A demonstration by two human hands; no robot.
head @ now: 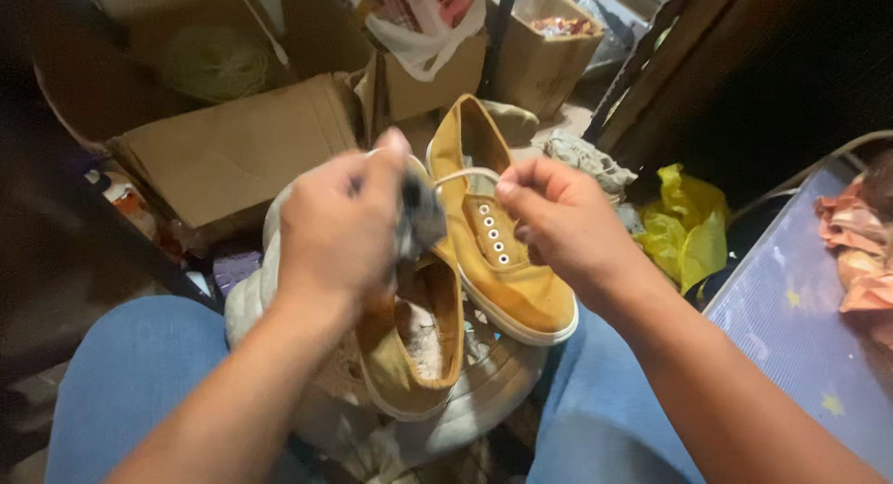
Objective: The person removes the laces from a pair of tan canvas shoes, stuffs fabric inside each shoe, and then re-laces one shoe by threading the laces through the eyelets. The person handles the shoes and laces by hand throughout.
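Note:
Two mustard-yellow canvas shoes with white soles rest between my knees. The right shoe points away from me and shows white eyelets. The left shoe lies lower, its opening facing up. My left hand is closed around a dark grey piece near that shoe's top and one end of a white shoelace. My right hand pinches the lace's other end above the right shoe's eyelets. The lace stretches between both hands.
A white bundle of cloth or plastic lies beneath the shoes. Cardboard boxes stand behind, one holding a white plastic bag. A yellow plastic bag lies at right, beside a blue starred surface with pink cloth.

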